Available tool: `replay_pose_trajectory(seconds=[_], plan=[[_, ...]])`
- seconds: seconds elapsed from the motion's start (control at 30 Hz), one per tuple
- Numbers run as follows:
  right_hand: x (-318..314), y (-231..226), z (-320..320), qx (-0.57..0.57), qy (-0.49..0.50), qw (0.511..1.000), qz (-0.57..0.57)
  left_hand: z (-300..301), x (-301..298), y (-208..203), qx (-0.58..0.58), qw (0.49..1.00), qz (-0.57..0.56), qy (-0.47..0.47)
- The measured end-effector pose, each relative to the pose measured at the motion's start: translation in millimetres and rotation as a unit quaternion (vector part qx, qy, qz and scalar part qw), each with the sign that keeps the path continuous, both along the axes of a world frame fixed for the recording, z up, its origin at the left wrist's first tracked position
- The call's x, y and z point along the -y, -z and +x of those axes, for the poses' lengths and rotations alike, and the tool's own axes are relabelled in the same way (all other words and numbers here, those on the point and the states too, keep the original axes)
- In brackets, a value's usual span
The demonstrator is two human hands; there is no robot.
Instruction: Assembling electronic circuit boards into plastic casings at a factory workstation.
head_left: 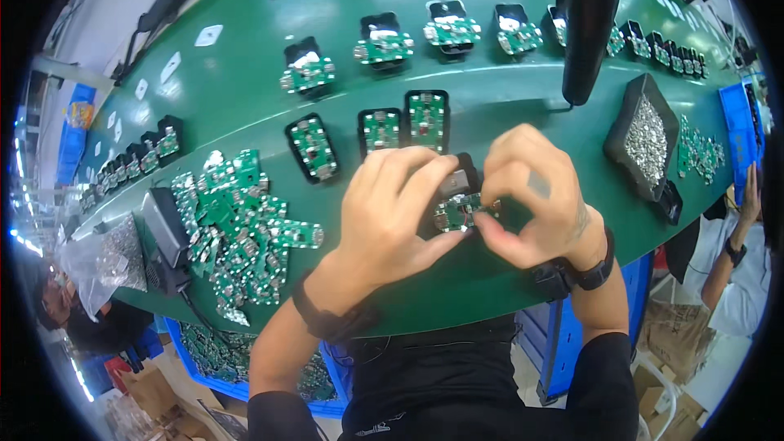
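Observation:
My left hand (384,208) steadies a small green circuit board (456,212) at a black plastic case (465,165), its thumb and fingers closed around the sides. My right hand (531,196) is curled over the board's right side, thumb and forefinger pinched together. Whatever lies between those fingertips is too small to make out. Just beyond my left hand stand several black cases with boards seated in them, among them a left case (311,148), a middle case (380,128) and a right case (427,120).
A black electric screwdriver (581,33) hangs at upper right. A black tray (614,144) holds small metal parts, beside small green boards (700,155). Loose circuit boards (245,229) pile up at left, near a plastic bag (114,261). More case-and-board sets (382,42) line the far side.

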State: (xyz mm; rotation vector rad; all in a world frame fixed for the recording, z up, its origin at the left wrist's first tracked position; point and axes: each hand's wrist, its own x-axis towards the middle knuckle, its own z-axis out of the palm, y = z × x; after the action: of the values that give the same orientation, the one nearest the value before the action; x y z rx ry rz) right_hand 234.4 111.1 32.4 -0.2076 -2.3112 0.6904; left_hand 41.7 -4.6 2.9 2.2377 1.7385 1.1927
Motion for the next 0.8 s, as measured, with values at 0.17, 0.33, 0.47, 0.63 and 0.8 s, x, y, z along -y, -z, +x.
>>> replay_pose_trajectory(seconds=[0.17,0.33,0.47,0.63,0.8], plan=[[3,-2,6,0.027,-0.016,0.999,0.014,1,3,11,-0.013,1.0,0.004,-0.023],[-9,15,16,0.036,0.071,0.997,0.025,3,6,3,-0.018,1.0,-0.003,-0.025],[-8,6,9,0.051,0.023,0.992,-0.117,1,12,8,-0.034,0.999,-0.008,-0.011],[16,-1,3,0.101,-0.009,0.995,0.008,4,11,12,-0.036,0.998,0.042,-0.021],[21,9,-1,0.08,0.04,0.994,0.062,6,11,10,-0.028,0.998,0.041,-0.043]])
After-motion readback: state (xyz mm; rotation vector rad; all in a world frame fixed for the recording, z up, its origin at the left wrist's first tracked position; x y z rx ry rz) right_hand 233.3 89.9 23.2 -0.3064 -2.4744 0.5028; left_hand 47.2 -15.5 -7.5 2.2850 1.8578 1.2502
